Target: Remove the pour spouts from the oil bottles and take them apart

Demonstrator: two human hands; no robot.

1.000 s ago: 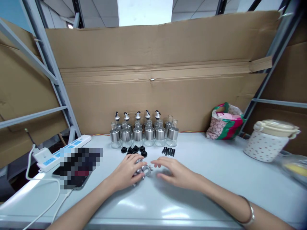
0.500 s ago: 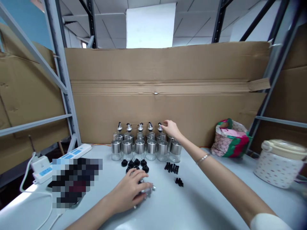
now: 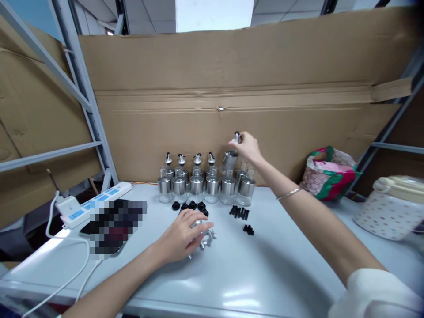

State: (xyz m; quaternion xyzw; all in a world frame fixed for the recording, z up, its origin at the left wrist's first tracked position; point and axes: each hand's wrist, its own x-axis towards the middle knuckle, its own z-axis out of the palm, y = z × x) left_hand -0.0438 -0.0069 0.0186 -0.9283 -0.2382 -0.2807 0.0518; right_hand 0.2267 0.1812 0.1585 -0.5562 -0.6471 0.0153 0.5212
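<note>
My right hand point(image 3: 249, 147) pinches the spout top of an oil bottle point(image 3: 230, 160) with a steel sleeve, which hangs tilted above the back row. In front stand several bottles point(image 3: 196, 186) without spouts, glass necks bare. Behind them are bottles with silver-and-black pour spouts point(image 3: 197, 159). My left hand point(image 3: 182, 234) lies with fingers loosely spread over a small heap of shiny silver parts point(image 3: 207, 239), partly hidden beneath it. Just beyond it are round black caps point(image 3: 192, 205), some covered by the fingers.
Black tube-like pieces point(image 3: 239, 212) and smaller black pieces point(image 3: 248, 229) lie right of centre. A power strip point(image 3: 99, 204) and blurred-out dark device point(image 3: 114, 227) with white cables are at left. A patterned bag point(image 3: 327, 174) and dotted container point(image 3: 389, 212) stand right. Cardboard point(image 3: 159, 132) walls the back.
My right hand has closed on the spout top and lifted its bottle up out of the back row. The left hand stays over the silver parts. The view has tipped downward.
</note>
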